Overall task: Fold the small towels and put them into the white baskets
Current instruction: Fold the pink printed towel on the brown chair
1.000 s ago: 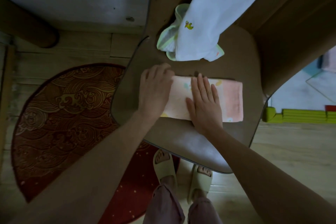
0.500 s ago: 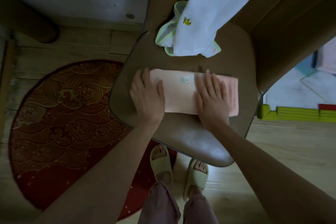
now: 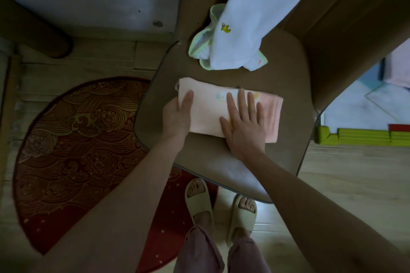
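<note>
The pink towel (image 3: 208,108) lies folded into a long strip across the middle of the brown chair seat (image 3: 288,77), its length running from the seat's left edge toward the right. The left hand (image 3: 177,115) holds the towel's left end, thumb on top of the cloth and the other fingers tucked under the edge. The right hand (image 3: 244,122) lies flat on the towel, fingers straight and spread, palm pressing the cloth down near its near edge; the pale pink right end of the towel shows beyond the fingertips.

Behind the towel, toward the chair back, a white cloth with yellow banana prints (image 3: 250,17) hangs down onto the seat, apart from the towel. A crumpled green-edged cloth (image 3: 200,49) sits just beside it on its left, partly under it.

Left of the seat, a red patterned rug (image 3: 77,150) covers the wooden floor. In front of the seat are the person's feet in pale slippers (image 3: 199,201). To the right of the seat, green foam pieces (image 3: 359,137) lie on the floor.
</note>
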Motion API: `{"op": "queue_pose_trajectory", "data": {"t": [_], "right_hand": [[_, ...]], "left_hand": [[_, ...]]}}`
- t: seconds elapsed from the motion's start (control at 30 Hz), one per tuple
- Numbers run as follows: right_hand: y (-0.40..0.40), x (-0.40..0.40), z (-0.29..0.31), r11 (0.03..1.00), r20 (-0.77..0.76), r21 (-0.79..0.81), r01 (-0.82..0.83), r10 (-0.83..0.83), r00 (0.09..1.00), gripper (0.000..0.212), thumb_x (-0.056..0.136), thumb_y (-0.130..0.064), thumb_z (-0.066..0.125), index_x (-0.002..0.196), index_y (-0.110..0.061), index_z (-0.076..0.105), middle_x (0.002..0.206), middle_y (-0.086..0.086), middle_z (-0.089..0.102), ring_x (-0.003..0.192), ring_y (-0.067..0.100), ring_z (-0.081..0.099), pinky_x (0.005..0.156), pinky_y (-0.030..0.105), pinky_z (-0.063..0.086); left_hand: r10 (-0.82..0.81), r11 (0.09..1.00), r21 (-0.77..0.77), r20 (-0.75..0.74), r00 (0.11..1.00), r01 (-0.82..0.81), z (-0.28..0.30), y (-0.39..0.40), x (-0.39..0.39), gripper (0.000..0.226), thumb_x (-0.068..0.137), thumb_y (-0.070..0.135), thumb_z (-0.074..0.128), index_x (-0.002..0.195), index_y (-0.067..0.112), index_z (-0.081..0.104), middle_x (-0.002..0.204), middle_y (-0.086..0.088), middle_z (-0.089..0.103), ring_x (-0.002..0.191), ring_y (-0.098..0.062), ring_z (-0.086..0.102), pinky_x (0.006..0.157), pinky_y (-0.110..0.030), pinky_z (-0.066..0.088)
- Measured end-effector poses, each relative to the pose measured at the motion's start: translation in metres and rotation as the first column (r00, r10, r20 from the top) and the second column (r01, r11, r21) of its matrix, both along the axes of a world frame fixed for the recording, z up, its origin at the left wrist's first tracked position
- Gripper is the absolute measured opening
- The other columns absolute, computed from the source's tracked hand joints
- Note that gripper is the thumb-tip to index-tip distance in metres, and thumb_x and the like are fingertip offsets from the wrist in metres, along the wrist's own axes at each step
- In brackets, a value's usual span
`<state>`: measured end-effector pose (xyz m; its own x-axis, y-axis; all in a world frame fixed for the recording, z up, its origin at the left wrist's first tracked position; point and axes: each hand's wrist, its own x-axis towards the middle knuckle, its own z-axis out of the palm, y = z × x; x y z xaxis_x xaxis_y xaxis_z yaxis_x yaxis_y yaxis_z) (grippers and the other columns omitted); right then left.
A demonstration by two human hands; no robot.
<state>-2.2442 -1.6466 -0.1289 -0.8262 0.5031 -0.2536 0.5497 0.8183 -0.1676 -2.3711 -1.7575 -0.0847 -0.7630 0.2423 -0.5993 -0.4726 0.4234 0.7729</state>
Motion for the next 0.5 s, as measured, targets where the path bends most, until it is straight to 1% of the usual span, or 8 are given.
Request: {"op": "queue_pose_trajectory", "data": {"t": [0.1,0.2,0.27,0.33,0.37,0.43,0.47,0.5], "right_hand": [[-0.01,-0.01,-0.003,1.0,-0.013,-0.009,-0.028,0.028,1.0,0.062,0.1,-0.05,0.025,0.154,-0.026,0.007,0.162,0.006,-0.002,0.149,0.026,-0.006,0.119,0.043,-0.003],[-0.013,-0.019,-0.001,0.998,0.021,-0.034,-0.06,0.061,0.998,0.062,0.1,-0.052,0.022,0.154,-0.028,0.003,0.162,0.004,-0.007,0.149,0.024,-0.01,0.119,0.043,-0.005],[-0.008,-0.024,0.005,0.988,0.008,-0.127,-0.09,0.092,0.996,0.061,0.101,-0.051,0.021,0.154,-0.029,0.001,0.161,0.003,-0.01,0.148,0.022,-0.014,0.12,0.042,-0.007],[0.002,-0.022,0.018,0.934,-0.122,-0.341,-0.109,0.071,0.99,0.059,0.102,-0.046,0.028,0.154,-0.027,0.007,0.161,-0.001,-0.007,0.148,0.015,-0.011,0.121,0.037,-0.005],[0.009,-0.018,0.026,0.885,-0.216,-0.459,-0.085,-0.018,0.976,0.056,0.103,-0.04,0.033,0.153,-0.024,0.015,0.16,-0.006,0.002,0.147,0.01,-0.003,0.12,0.031,0.001],[0.024,-0.003,0.042,0.755,-0.323,-0.652,0.074,-0.364,0.874,0.045,0.102,-0.031,0.043,0.146,-0.022,0.038,0.147,-0.017,0.032,0.137,0.003,0.027,0.111,0.021,0.025],[0.031,0.005,0.049,0.636,-0.28,-0.748,0.188,-0.559,0.78,0.037,0.101,-0.029,0.044,0.137,-0.021,0.05,0.134,-0.02,0.049,0.127,0.005,0.043,0.101,0.021,0.037],[0.039,0.012,0.053,0.46,-0.175,-0.845,0.273,-0.72,0.671,0.029,0.101,-0.028,0.045,0.124,-0.021,0.06,0.119,-0.018,0.061,0.116,0.01,0.055,0.093,0.022,0.044]], "left_hand": [[0.093,0.995,0.028,0.01,0.996,-0.093,-0.002,-0.015,-0.005,0.019,0.095,0.042,0.053,0.089,0.03,0.066,0.081,0.012,0.069,0.064,0.004,0.066,0.051,-0.013,0.049],[0.1,0.994,0.046,0.042,0.994,-0.102,0.006,-0.021,-0.009,0.021,0.097,0.039,0.051,0.103,0.025,0.065,0.086,0.012,0.068,0.065,0.005,0.066,0.05,-0.011,0.048],[0.066,0.996,0.051,0.048,0.997,-0.069,0.017,-0.021,-0.013,0.022,0.097,0.038,0.051,0.108,0.024,0.064,0.09,0.011,0.068,0.071,0.001,0.067,0.055,-0.014,0.05],[0.022,0.999,0.045,0.02,1.0,-0.023,0.031,-0.018,-0.018,0.021,0.097,0.038,0.051,0.108,0.025,0.063,0.095,0.008,0.068,0.082,-0.005,0.065,0.064,-0.018,0.051],[-0.011,0.999,0.043,-0.014,1.0,0.011,0.037,-0.016,-0.02,0.019,0.097,0.038,0.051,0.107,0.026,0.063,0.096,0.008,0.068,0.083,-0.005,0.064,0.066,-0.018,0.051],[-0.116,0.993,0.017,-0.113,0.987,0.118,0.05,-0.011,-0.02,0.014,0.097,0.037,0.053,0.103,0.029,0.062,0.092,0.011,0.066,0.078,0.001,0.062,0.062,-0.012,0.05],[-0.168,0.985,0.008,-0.15,0.974,0.171,0.055,-0.006,-0.017,0.012,0.096,0.036,0.054,0.103,0.029,0.062,0.091,0.011,0.066,0.075,0.003,0.062,0.06,-0.011,0.049],[-0.214,0.976,0.009,-0.165,0.963,0.218,0.059,0.0,-0.011,0.012,0.095,0.034,0.056,0.105,0.028,0.061,0.091,0.012,0.066,0.074,0.005,0.063,0.059,-0.01,0.048]]}}
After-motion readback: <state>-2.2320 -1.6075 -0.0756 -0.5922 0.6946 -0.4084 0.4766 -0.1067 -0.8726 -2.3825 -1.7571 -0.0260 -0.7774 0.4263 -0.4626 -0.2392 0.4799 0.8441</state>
